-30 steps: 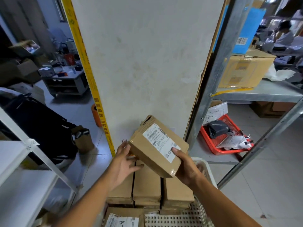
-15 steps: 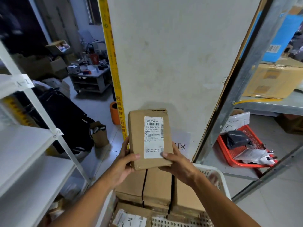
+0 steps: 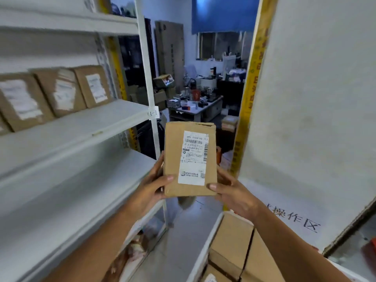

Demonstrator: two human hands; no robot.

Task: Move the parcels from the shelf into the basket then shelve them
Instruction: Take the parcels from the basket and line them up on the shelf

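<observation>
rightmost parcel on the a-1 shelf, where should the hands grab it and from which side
Judging by its pose, grip the rightmost parcel by its two narrow side edges, coming from the open front of the white shelf. It stands upright, label forward, leaning back, its right edge free; the neighbouring parcel crowds its left edge.

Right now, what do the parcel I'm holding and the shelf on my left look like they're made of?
The parcel: brown cardboard, matte, with a dented top edge and a white printed paper label. The shelf: probably white-painted metal, judging by its thin boards and slim upright post, though blur leaves that open.
</observation>
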